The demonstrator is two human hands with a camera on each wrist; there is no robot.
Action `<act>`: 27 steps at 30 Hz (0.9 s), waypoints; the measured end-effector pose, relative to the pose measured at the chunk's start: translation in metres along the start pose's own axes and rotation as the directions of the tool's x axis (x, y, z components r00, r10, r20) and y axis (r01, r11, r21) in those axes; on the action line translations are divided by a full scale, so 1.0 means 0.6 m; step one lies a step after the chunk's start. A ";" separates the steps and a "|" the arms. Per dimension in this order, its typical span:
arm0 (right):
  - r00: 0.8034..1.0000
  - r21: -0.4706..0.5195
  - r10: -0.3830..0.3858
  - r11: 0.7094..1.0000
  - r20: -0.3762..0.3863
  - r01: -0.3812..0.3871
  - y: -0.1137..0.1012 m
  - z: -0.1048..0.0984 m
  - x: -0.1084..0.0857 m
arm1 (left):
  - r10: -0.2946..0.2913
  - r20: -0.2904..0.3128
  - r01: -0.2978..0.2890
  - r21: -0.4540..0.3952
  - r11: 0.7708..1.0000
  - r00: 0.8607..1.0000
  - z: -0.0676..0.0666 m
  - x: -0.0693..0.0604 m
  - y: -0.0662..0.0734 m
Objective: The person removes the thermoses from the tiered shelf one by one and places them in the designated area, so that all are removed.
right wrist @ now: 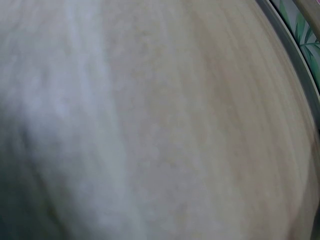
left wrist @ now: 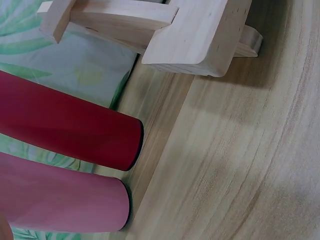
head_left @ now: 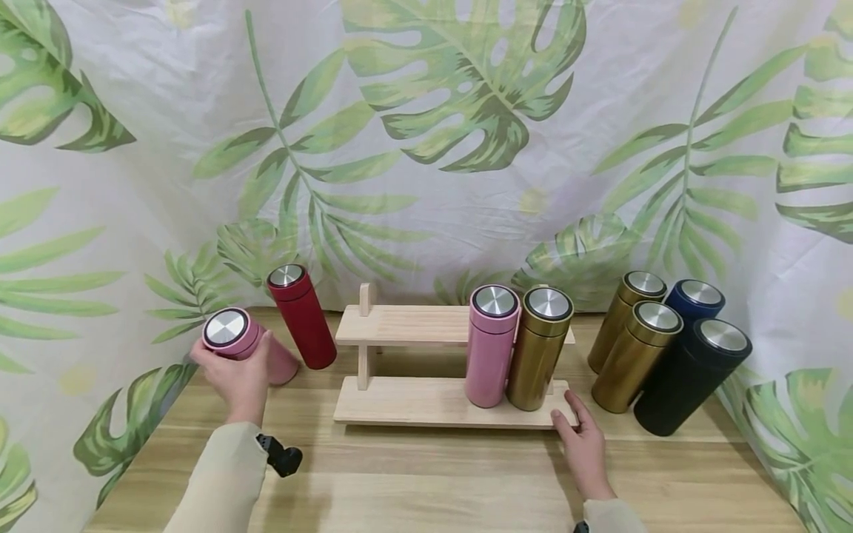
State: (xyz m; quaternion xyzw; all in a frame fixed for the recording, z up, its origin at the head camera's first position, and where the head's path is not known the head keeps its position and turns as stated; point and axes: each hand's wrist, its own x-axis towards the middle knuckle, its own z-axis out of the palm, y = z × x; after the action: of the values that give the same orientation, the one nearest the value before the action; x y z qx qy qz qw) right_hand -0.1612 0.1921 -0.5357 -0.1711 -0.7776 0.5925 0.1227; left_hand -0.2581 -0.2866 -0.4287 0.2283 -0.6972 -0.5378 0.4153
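Observation:
My left hand grips a pink thermos bottle near its steel-topped lid, at the left of the table. Close beside that bottle stands a dark red thermos; the left wrist view shows the lower parts of the red bottle and the pink one. At the right end of a two-tier wooden shelf, my right hand holds the lower board's corner between thumb and fingers. Another pink thermos and a gold thermos stand side by side on that board.
Right of the shelf stand two gold thermoses, including a front one, a blue thermos and a wider black thermos. A leaf-print cloth hangs behind the wooden table. The right wrist view is mostly blurred wood grain.

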 end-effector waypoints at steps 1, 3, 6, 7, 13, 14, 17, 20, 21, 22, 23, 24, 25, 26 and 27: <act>1.000 -0.002 0.000 1.000 0.003 0.000 0.000 0.000 0.000 | 0.001 0.002 -0.001 0.001 1.000 1.000 0.001 0.001 0.000; 1.000 -0.002 0.000 1.000 0.010 0.000 0.000 0.000 0.000 | -0.002 0.019 0.001 0.009 1.000 1.000 0.002 0.002 0.002; 1.000 0.006 -0.001 1.000 0.012 0.001 -0.001 -0.001 0.001 | -0.021 0.080 0.020 0.017 1.000 0.997 0.006 0.009 0.007; 1.000 0.008 -0.002 1.000 0.012 0.002 -0.001 -0.001 0.001 | -0.027 0.102 0.024 0.032 0.999 0.994 0.008 0.013 0.009; 1.000 -0.003 -0.007 1.000 0.005 0.007 -0.001 -0.003 0.003 | -0.060 0.205 0.037 0.116 0.993 0.977 0.016 0.039 0.023; 1.000 -0.007 -0.008 1.000 0.003 0.008 0.000 -0.003 0.003 | -0.070 0.215 0.043 0.127 0.991 0.974 0.016 0.042 0.025; 1.000 -0.021 -0.018 1.000 -0.003 0.018 0.001 -0.002 0.003 | -0.098 0.234 0.058 0.174 0.983 0.967 0.019 0.050 0.032; 1.000 -0.026 -0.028 0.999 -0.008 0.028 -0.001 -0.002 0.001 | -0.115 0.261 0.059 0.210 0.976 0.958 0.022 0.060 0.037; 0.999 -0.026 -0.031 0.999 -0.008 0.031 -0.001 -0.001 0.001 | -0.116 0.268 0.056 0.222 0.973 0.956 0.024 0.064 0.037; 1.000 -0.023 -0.030 0.999 -0.006 0.029 -0.001 -0.001 0.000 | -0.119 0.277 0.054 0.233 0.971 0.953 0.025 0.067 0.038; 1.000 -0.023 -0.030 0.999 -0.005 0.030 -0.002 0.000 -0.001 | -0.125 0.291 0.054 0.240 0.969 0.949 0.026 0.069 0.039; 0.999 -0.024 -0.032 0.999 -0.003 0.032 -0.002 0.000 -0.001 | -0.133 0.301 0.057 0.248 0.967 0.944 0.027 0.071 0.040; 1.000 -0.024 -0.029 0.999 -0.003 0.029 -0.002 0.000 -0.002 | -0.138 0.310 0.058 0.254 0.965 0.941 0.028 0.073 0.040; 1.000 -0.026 -0.029 0.999 -0.002 0.029 -0.002 0.001 -0.002 | -0.148 0.320 0.063 0.259 0.964 0.936 0.028 0.074 0.041; 0.999 -0.030 -0.032 0.999 -0.003 0.032 -0.002 0.001 -0.002 | -0.156 0.329 0.068 0.263 0.962 0.931 0.029 0.075 0.041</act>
State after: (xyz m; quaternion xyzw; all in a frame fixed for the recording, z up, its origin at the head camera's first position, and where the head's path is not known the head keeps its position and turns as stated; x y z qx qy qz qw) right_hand -0.1602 0.1909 -0.5349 -0.1616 -0.7888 0.5785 0.1308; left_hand -0.2938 -0.3034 -0.3919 0.2196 -0.8066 -0.5016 0.2228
